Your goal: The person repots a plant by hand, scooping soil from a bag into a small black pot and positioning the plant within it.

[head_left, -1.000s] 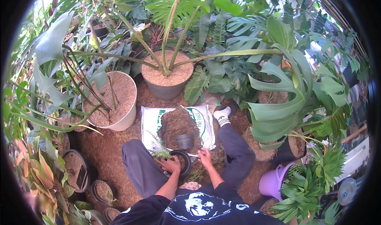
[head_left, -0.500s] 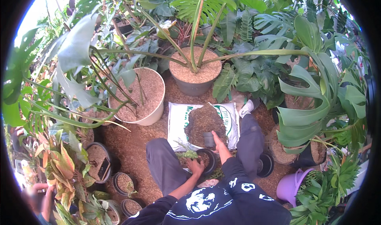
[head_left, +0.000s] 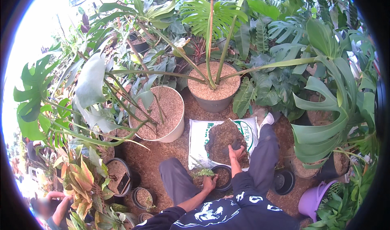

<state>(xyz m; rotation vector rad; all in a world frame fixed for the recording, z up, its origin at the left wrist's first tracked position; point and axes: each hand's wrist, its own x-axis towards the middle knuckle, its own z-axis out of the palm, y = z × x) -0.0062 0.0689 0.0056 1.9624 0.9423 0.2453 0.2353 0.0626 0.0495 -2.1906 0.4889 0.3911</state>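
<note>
My left hand (head_left: 209, 183) is closed at the base of a small green fern (head_left: 206, 172), against the left rim of a round black pot (head_left: 228, 185) with soil inside. Its fingertips are partly hidden. My right hand (head_left: 237, 153) grips a small dark plastic pot (head_left: 227, 149), tipped into a heap of dark soil (head_left: 224, 132). That heap lies on a white printed sack (head_left: 197, 142) spread flat on the ground between my legs.
Big potted plants stand ahead in a grey pot (head_left: 212, 105) and a cream pot (head_left: 178, 128). At the right are an empty black pot (head_left: 284, 181) and a purple bucket (head_left: 310, 201). Smaller pots (head_left: 143, 197) line the left, where another person's arm (head_left: 61, 209) shows.
My right hand has moved forward from the sack's near edge into the soil heap, turning the small pot. My left hand stays by the fern. The whole view has shifted.
</note>
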